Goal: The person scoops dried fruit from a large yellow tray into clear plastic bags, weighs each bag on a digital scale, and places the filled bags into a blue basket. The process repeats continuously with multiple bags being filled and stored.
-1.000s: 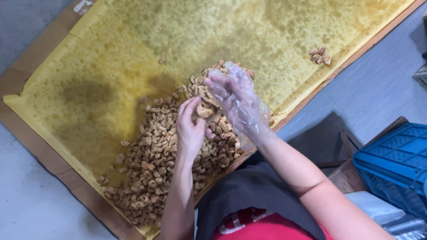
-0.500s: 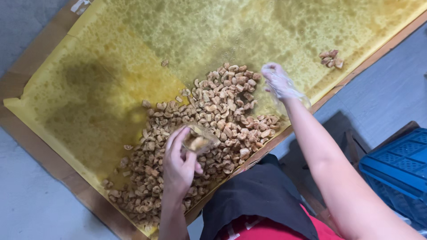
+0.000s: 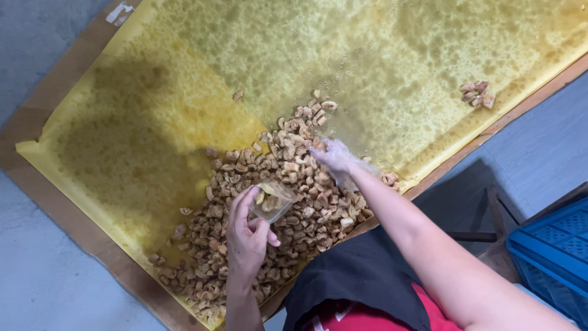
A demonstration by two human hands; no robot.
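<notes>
A heap of light brown fried snack pieces [image 3: 275, 208] lies on oil-stained yellow paper [image 3: 184, 92] spread over a brown board [image 3: 55, 98]. My left hand [image 3: 248, 236] holds a small clear plastic bag [image 3: 272, 202] open-mouthed just above the heap. My right hand [image 3: 334, 156], covered by a thin clear plastic glove, rests fingers-down in the upper right part of the heap, closed around some pieces. My dark apron and red top show at the bottom.
A small separate cluster of snack pieces [image 3: 476, 94] lies near the paper's right edge. A blue plastic crate [image 3: 554, 251] stands at the lower right beside a dark wooden stool frame [image 3: 484, 227]. Grey floor surrounds the board.
My right hand has come back from the paper's right edge down into the heap. My left hand has stayed over the heap with the clear bag.
</notes>
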